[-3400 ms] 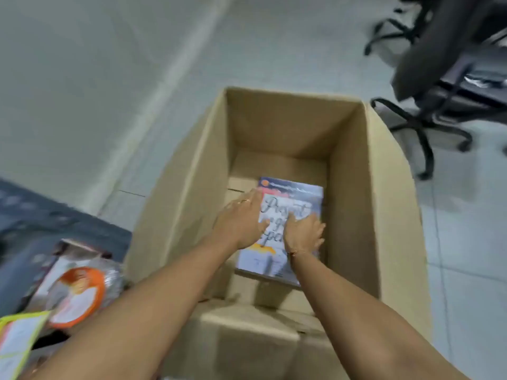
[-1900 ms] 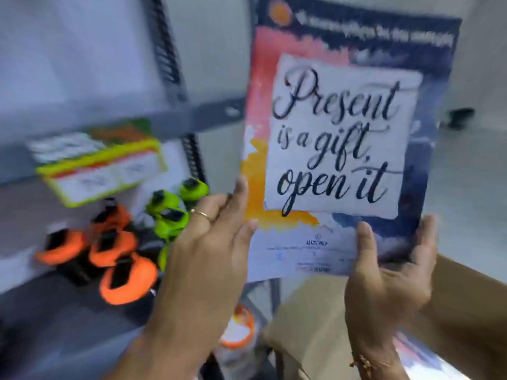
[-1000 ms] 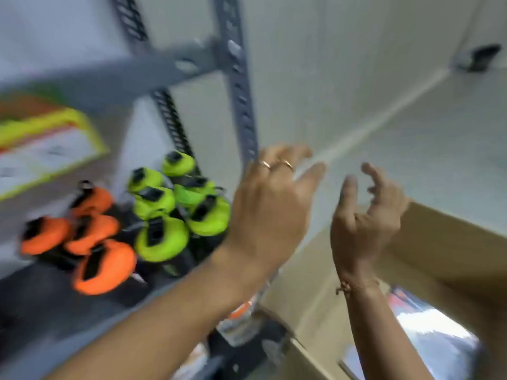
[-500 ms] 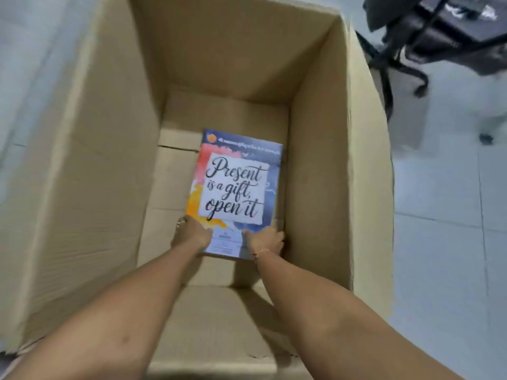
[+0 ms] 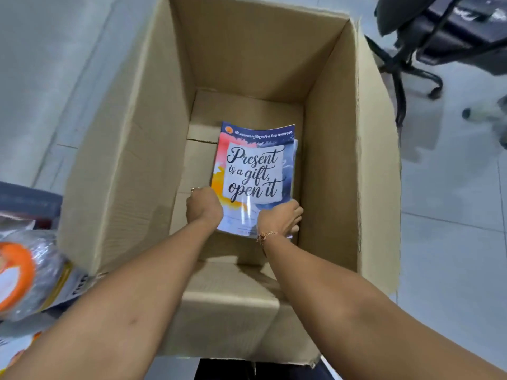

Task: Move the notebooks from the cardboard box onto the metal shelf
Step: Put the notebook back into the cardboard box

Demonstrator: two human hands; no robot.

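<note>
Open cardboard box (image 5: 131,165) on the tiled floor (image 5: 452,242), seen from above; a black office chair (image 5: 411,50) stands far right. Inside, against the right wall, lies a stack of notebooks (image 5: 255,171), the top cover curling upward at its far edge. Left hand (image 5: 204,207) grips the top notebook's near-left edge; right hand (image 5: 281,219) grips its near-right corner. A wrapped orange-and-white package (image 5: 24,275) lies near left.
</note>
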